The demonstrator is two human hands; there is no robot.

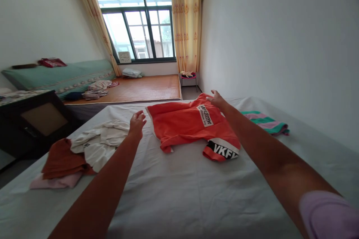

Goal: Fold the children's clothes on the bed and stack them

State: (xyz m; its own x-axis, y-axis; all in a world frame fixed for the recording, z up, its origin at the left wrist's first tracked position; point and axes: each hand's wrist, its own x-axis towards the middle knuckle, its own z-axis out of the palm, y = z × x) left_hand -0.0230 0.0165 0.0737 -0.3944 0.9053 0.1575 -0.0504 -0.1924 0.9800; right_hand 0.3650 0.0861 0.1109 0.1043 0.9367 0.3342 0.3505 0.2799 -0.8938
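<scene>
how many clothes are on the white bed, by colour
orange shirt: 1
white garment: 1
rust garment: 1
pink garment: 1
green-and-pink striped piece: 1
total: 5

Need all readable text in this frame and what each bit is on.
"VKF", then cut off by a fold: white letters on the black band of the orange shirt, near its lower sleeve edge.
White label patch on the same shirt: two lines of dark print, too blurred to read.
Clock face on the window sill: numerals too small to read.
No other text visible.
</scene>
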